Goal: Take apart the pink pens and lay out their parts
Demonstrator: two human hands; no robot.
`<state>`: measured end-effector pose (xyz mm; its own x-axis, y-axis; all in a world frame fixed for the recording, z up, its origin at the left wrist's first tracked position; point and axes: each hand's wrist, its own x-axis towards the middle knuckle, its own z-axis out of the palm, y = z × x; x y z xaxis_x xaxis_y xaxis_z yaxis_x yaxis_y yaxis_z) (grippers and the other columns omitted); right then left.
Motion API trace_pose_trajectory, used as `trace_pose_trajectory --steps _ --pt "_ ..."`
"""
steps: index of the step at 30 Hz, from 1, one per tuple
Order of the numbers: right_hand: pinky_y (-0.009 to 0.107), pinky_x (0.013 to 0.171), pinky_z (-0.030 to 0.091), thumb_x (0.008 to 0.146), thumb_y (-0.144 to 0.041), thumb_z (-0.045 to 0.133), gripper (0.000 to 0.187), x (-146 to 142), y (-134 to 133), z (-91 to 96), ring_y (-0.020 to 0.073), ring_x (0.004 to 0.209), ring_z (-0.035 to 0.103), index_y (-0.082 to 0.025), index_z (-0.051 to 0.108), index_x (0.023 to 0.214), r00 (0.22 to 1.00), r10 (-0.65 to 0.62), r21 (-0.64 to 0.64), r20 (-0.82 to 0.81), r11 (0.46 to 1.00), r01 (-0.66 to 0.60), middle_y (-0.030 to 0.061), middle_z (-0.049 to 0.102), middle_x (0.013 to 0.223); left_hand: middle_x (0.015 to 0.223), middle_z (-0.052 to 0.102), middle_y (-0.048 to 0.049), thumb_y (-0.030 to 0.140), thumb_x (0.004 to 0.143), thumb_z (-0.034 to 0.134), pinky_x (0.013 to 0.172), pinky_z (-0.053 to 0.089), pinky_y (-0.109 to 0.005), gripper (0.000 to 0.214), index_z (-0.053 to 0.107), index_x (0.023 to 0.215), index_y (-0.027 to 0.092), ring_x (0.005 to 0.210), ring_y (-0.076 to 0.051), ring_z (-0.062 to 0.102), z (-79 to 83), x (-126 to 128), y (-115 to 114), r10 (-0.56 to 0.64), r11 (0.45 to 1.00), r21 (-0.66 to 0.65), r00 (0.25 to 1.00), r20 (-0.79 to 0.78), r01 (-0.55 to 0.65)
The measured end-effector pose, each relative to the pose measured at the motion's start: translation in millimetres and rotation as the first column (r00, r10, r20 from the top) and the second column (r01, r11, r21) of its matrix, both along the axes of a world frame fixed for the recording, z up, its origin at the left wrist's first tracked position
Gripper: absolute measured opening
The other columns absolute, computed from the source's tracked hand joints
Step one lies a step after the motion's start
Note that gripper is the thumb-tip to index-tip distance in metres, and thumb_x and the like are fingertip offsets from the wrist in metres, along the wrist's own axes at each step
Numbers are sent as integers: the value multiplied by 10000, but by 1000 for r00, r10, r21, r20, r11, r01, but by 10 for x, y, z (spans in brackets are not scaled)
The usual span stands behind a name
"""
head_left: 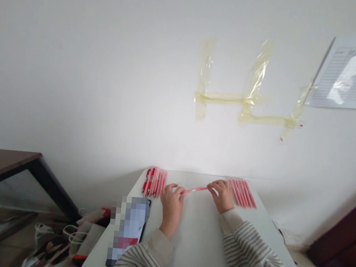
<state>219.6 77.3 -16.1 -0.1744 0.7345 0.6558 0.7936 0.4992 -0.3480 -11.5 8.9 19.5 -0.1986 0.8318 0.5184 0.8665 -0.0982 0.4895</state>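
Observation:
Between my two hands stretches a slim pink pen (pixel 202 188), held nearly level above the white table. My left hand (pixel 172 201) pinches its left end with thumb and fingers, and my right hand (pixel 221 194) grips the right end. A short whitish stretch shows midway along the pen; whether its two pink parts are joined there I cannot tell. Just left of my left hand lies a row of several pink and red pens (pixel 155 182). Beside my right hand, several pink pens (pixel 243 193) lie side by side, slanting.
The white table (pixel 198 239) stands against a wall with yellowish tape (pixel 223 99) and a taped paper sheet (pixel 348 77). A phone (pixel 146 218), partly blurred, lies at the table's left edge. Bags and cables (pixel 75 236) sit below, near a brown desk (pixel 3 164).

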Motion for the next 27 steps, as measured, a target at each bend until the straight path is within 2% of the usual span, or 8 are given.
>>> trace_pose_trajectory --steps 5,12,21,27 --pt "424 960 403 963 -339 589 187 -12 -15 21 263 1067 527 -308 761 1030 1000 12 -17 -4 1000 -12 61 702 1019 1137 586 -63 234 882 619 1065 398 -467 162 765 938 279 1161 -258 498 -9 0 2 -9 1000 3 1000 1 9" --pt "401 937 418 957 -327 603 175 -21 -18 26 251 1048 529 -315 769 1010 1000 14 37 16 999 -15 56 700 1008 1123 586 -59 231 876 619 1038 417 -464 152 759 921 271 1147 -253 506 -38 3 18 0 1000 30 1000 -19 1" --pt "437 985 402 959 -294 605 183 -55 -52 61 254 1070 519 -336 779 998 999 23 50 47 998 -25 52 703 1015 1138 581 -74 242 893 594 1027 426 -468 168 759 912 265 1148 -254 507 -69 30 32 -32 999 9 999 -16 32" --pt "441 999 391 968 -307 594 186 -88 -66 52 252 1073 528 -328 773 1014 998 41 16 52 999 -42 49 713 1009 1137 585 -74 248 896 595 1026 431 -468 168 762 907 263 1137 -254 511 -77 31 41 -38 999 4 999 -1 38"
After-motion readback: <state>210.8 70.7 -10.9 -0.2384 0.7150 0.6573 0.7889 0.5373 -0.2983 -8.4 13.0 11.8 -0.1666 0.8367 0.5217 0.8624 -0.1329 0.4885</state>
